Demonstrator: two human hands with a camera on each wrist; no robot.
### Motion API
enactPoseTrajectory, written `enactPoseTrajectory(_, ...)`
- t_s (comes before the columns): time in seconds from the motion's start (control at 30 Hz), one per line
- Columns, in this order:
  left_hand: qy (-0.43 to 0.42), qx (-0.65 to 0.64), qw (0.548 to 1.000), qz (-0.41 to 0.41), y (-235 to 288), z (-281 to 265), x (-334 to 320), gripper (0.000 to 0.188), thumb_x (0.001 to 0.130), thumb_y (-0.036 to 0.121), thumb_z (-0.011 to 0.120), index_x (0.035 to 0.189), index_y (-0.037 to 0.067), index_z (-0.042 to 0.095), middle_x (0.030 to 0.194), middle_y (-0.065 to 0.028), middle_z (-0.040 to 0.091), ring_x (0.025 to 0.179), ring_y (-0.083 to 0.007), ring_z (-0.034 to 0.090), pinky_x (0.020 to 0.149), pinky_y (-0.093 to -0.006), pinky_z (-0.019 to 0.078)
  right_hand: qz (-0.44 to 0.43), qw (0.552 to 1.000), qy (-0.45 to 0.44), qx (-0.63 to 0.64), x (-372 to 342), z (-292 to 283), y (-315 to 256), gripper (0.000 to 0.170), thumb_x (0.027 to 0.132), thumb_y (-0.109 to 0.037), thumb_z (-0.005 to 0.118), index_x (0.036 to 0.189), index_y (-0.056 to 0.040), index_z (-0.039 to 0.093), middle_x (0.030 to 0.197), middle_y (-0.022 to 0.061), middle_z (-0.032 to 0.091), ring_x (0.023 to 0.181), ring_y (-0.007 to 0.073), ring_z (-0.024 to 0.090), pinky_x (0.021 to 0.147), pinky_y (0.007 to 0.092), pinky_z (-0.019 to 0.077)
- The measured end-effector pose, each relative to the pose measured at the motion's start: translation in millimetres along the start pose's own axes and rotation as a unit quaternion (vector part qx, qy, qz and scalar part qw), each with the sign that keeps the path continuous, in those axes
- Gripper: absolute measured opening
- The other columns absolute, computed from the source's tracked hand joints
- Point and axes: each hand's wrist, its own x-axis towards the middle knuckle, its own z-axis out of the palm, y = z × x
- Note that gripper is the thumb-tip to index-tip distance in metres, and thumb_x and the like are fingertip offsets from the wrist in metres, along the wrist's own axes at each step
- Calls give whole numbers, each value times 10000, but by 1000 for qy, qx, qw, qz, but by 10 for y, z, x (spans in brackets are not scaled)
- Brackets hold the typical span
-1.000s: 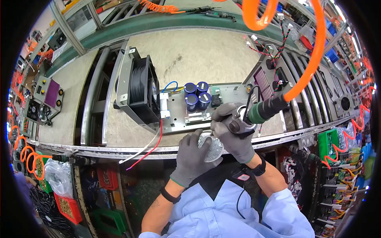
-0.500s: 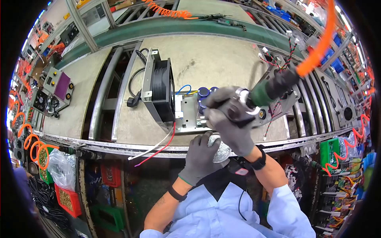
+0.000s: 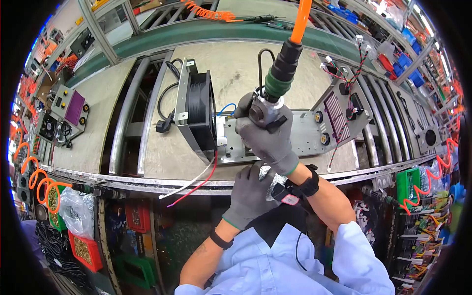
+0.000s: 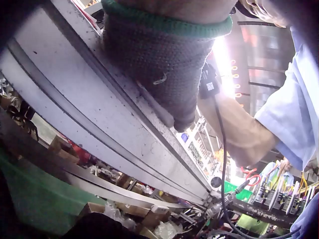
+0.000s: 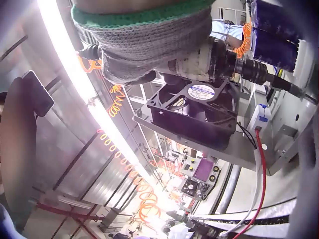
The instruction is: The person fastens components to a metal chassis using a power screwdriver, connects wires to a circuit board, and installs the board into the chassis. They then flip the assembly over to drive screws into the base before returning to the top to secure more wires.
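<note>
The right hand [image 3: 265, 137] is curled round a power driver [image 3: 267, 109] over the chassis [image 3: 302, 132]; the driver's long axis slants, hose end upward and away, bit toward the chassis. The left hand [image 3: 249, 194], at the bench edge [image 3: 142, 183], grips a silvery item [image 3: 265, 172], apparently a dish, partly hidden. Behind the chassis, open board [image 3: 231, 64] extends between fan [image 3: 200, 110] and end panel [image 3: 361, 113].

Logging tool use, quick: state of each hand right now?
Left hand: holding a dish of small silvery parts.
Right hand: closed around the power driver.
</note>
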Motion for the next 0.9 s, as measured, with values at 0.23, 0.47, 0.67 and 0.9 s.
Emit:
enactPoseTrajectory(0.23,11,3,1000,13,-6,67,-22,793,596,410,878,1300,144,629,1328,-194,522,1134,-403,542,954,-504,469,-31,998,-14,45,4,15,98,192,767,-33,717,942,-34,640,778,-18,634,699,51,582,654,245,495)
enactPoseTrajectory(0.47,57,22,997,43,11,88,-40,752,603,401,884,1262,142,632,1323,-206,527,1102,-411,563,932,-509,486,-36,996,3,78,-341,-209,-204,191,780,71,665,950,-15,656,889,28,664,800,89,602,705,259,501)
enactPoseTrajectory(0.67,86,-9,995,43,6,83,-13,740,635,433,877,1214,53,617,1259,-205,560,1069,-411,570,917,-510,489,-3,999,-14,-28,-621,-655,-180,160,790,84,598,920,-6,623,866,36,636,759,98,595,690,261,504)
enactPoseTrajectory(0.9,60,-1,998,27,19,64,8,823,643,465,877,1234,-23,576,1288,-206,554,1124,-385,564,940,-506,477,-30,999,36,-16,-661,-704,53,106,804,58,670,879,6,618,812,27,634,677,53,569,580,232,471)
